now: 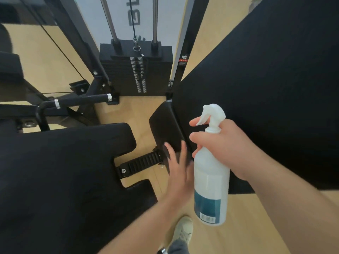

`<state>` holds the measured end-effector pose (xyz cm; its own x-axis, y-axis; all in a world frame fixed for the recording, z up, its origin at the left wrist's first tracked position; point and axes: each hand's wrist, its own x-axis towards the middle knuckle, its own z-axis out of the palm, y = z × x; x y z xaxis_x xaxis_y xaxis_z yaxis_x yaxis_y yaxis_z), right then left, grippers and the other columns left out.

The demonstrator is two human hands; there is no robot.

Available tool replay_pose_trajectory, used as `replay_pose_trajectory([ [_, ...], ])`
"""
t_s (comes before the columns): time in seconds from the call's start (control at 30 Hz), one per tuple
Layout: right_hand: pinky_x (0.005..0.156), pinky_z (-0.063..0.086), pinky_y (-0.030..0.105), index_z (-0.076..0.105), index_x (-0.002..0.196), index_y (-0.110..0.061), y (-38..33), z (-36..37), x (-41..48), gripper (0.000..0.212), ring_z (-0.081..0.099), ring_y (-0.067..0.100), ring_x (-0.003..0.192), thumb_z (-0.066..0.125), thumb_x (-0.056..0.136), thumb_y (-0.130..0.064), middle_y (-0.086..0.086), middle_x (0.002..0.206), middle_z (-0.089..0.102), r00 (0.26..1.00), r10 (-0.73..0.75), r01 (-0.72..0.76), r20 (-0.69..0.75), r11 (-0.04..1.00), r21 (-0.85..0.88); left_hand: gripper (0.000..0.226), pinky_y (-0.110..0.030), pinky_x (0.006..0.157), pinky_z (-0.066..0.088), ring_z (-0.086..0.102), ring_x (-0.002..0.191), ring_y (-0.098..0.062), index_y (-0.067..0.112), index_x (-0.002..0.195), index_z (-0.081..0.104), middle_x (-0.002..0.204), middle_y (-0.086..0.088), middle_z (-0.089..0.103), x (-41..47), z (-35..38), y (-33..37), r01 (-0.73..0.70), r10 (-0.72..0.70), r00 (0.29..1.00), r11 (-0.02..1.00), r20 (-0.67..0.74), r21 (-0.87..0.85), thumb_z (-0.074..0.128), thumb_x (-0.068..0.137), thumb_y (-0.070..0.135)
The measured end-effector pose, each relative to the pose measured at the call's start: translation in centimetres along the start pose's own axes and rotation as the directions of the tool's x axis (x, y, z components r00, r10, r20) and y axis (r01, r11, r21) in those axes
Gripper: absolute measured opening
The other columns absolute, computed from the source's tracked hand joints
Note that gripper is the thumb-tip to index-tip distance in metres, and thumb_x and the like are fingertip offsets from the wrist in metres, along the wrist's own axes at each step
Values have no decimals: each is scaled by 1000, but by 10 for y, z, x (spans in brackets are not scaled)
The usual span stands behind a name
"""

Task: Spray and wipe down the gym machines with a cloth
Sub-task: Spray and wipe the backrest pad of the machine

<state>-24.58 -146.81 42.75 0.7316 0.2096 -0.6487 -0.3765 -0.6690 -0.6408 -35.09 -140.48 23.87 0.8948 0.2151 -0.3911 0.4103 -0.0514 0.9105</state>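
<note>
Motion blur over the left hand (178, 167) — fingertips (167, 146) indistinct against the small black pad (165, 125), spray bottle (211, 180) label print too small to read, grey lettering (134, 15) cut off by the top edge, warning sticker (184, 60) illegible, large black pad (275, 88) running off the right edge

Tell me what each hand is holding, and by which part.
The right hand grips the bottle by its neck, just under the sprayer. The left hand is open and holds nothing.

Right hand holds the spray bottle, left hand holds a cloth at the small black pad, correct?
No cloth: the head view shows the left hand open and bare at the small black pad. The right hand does hold the spray bottle.
</note>
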Motion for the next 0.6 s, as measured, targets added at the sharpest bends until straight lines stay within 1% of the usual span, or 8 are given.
replay_pose_trajectory([
  [0.07,76,62,39,64,110,-46,-1,0,1,31,74,15,80,73,85,-29,-1,87,73,1000,16,-16,10,1000,-21,57,-52,128,1,-18,156,-15,77,140,-2,160,28,-30,-3,2,4,30,-30,999,1000,43,-6,38,103,65],
  [0.1,75,62,37,64,111,-45,-1,-1,1,31,73,14,80,73,85,-29,-2,88,73,1000,22,-21,11,1000,-22,62,-50,128,4,-21,156,-16,81,137,-6,156,30,-37,6,-2,7,30,-31,999,999,28,31,42,105,58],
  [0.17,73,60,34,64,110,-45,0,-1,2,30,72,13,80,72,86,-30,-2,88,72,999,31,-30,18,999,-33,66,-49,126,8,-20,156,-22,73,143,-11,157,22,-40,45,-15,17,56,-49,996,994,-69,97,37,111,41],
  [0.23,72,59,32,62,106,-45,-1,-1,3,26,70,13,80,72,87,-30,-4,87,70,999,34,-34,6,998,-45,58,-50,128,5,-14,158,-28,56,156,-5,168,3,-27,88,-37,39,103,-97,984,994,-148,31,27,112,37],
  [0.33,78,62,38,62,108,-44,-1,2,4,27,72,14,81,71,87,-30,-3,89,70,1000,27,-28,-12,998,-52,53,-53,127,11,4,158,-35,51,159,1,172,-10,-8,125,-65,55,220,-214,967,975,-136,31,23,112,41],
  [0.43,80,61,39,62,112,-42,-3,5,0,28,71,15,85,70,88,-29,-2,93,68,998,40,-42,-37,998,-46,52,-50,123,26,31,150,-37,48,161,9,169,-9,21,126,-79,70,354,-350,930,935,-111,13,24,111,43],
  [0.53,78,60,35,60,116,-43,-3,6,-9,30,70,15,88,69,90,-30,-3,96,67,999,44,-46,-31,997,-68,51,-50,120,32,37,146,-34,39,161,22,163,-5,37,111,-88,72,458,-466,872,885,-147,-91,28,111,43],
  [0.6,76,58,33,59,119,-44,-2,5,-21,32,70,14,89,68,91,-33,-3,97,67,998,54,-56,-36,997,-60,49,-52,118,35,42,142,-32,37,159,28,158,-3,43,89,-92,71,486,-490,866,872,-98,-58,29,110,44],
])
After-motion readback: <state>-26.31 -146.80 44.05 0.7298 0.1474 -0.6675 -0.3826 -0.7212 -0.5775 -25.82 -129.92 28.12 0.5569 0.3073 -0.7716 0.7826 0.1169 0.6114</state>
